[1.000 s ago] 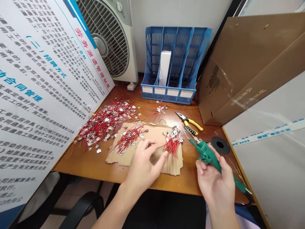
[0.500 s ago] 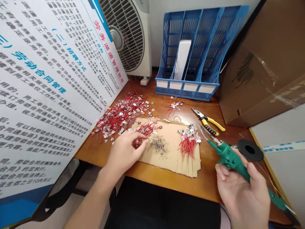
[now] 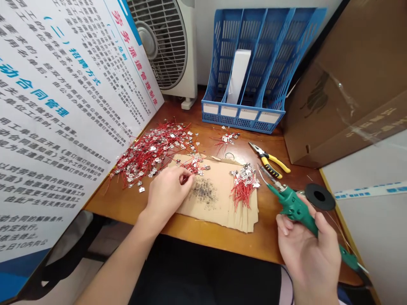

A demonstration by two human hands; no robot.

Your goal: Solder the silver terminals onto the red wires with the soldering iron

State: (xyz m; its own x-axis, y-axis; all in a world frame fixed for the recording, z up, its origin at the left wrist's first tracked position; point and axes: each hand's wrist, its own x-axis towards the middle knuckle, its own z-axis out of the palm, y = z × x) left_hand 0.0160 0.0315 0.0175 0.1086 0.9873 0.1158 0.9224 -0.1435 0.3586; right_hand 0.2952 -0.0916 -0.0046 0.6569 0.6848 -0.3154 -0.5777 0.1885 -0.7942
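My right hand (image 3: 310,250) is wrapped round a green soldering iron (image 3: 294,205), its tip pointing up and left above the table. My left hand (image 3: 170,188) is closed in a pinch at the left side of a cardboard sheet (image 3: 219,216); anything between its fingertips is too small to make out. Just beyond those fingers lies a small heap of red wires with metal tabs (image 3: 193,164). Dark specks (image 3: 203,192) mark the cardboard to the right of the pinch. On the cardboard's right part rests a bundle of red wires with metal tabs (image 3: 244,186).
A large pile of red wires (image 3: 155,148) spreads at the left, with a few more (image 3: 227,137) at the back. Yellow-black pliers (image 3: 270,160) and a black spool (image 3: 319,197) lie at the right. Behind stand a blue file rack (image 3: 243,114), a fan (image 3: 162,42) and a carton (image 3: 346,93).
The whole view has shifted slightly, so things appear further left. My left hand stays pinched by the small wire heap, and my right hand keeps hold of the soldering iron.
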